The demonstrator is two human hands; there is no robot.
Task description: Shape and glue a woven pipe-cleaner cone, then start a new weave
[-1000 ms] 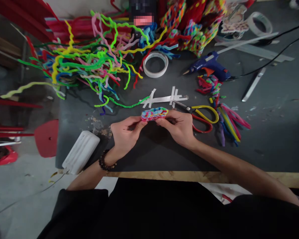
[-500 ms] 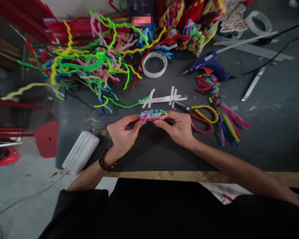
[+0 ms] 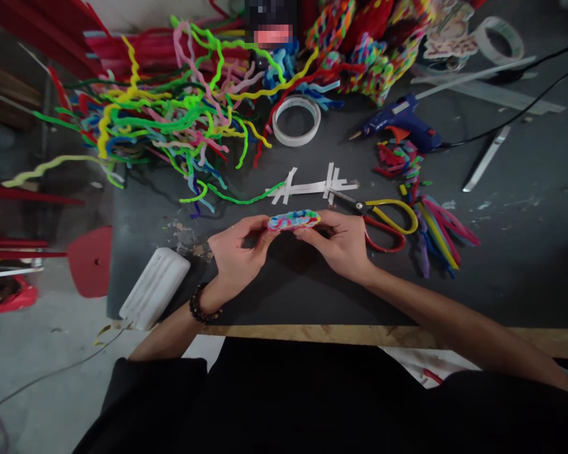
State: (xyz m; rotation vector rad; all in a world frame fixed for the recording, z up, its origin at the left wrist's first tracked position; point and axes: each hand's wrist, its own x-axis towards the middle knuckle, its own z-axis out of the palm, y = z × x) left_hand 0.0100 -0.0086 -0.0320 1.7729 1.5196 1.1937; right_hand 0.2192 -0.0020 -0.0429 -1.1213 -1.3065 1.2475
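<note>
Risk, as I judge it: the multicoloured fuzzy piece could buckle or lose its shape if I squeeze its two ends toward each other; pulling outward could loosen its strands. A slack pinch on either side could let it tip. Second hazard: the red handle of the scissors lies just beside my right hand, so a sideways swing could knock them; whether they touch I cannot tell.

Hands: my left hand pinches the piece's left end, thumb nearest me, fingers curled behind; my right pinches the other end likewise. Both grips are narrow. The piece sits between them over the dark tabletop, nearer me than the white tape strips.
</note>
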